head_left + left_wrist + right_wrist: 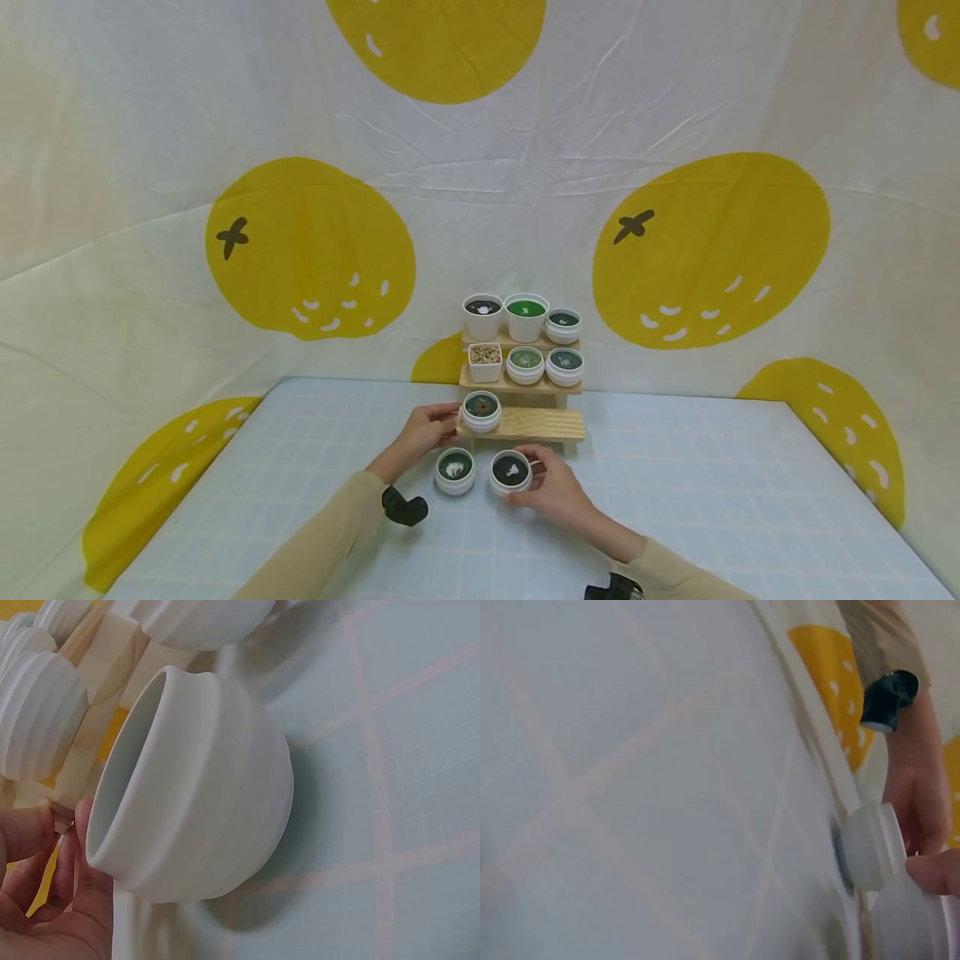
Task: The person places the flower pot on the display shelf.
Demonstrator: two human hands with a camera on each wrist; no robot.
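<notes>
My left hand [420, 435] pinches the left end of the lowest step of a three-tier wooden stand [543, 424] between thumb and fingers. On that step, beside the hand, sits a small white pot [482, 422] with a dark green top. My right hand [557, 490] grips a white round pot [511, 483] with a near-black top and a pale patch, in front of the stand. Left of it, another white pot [454, 484] with a dark green top stands on the table; it looms large in the left wrist view as a ribbed pot [217, 787].
The middle step carries a square cup of tan bits [485, 364] and two round pots. Two taller cups, one with a bright green top [527, 321], and a small pot [562, 326] fill the top step. A fruit-patterned curtain [502, 208] hangs behind the checked table [697, 483].
</notes>
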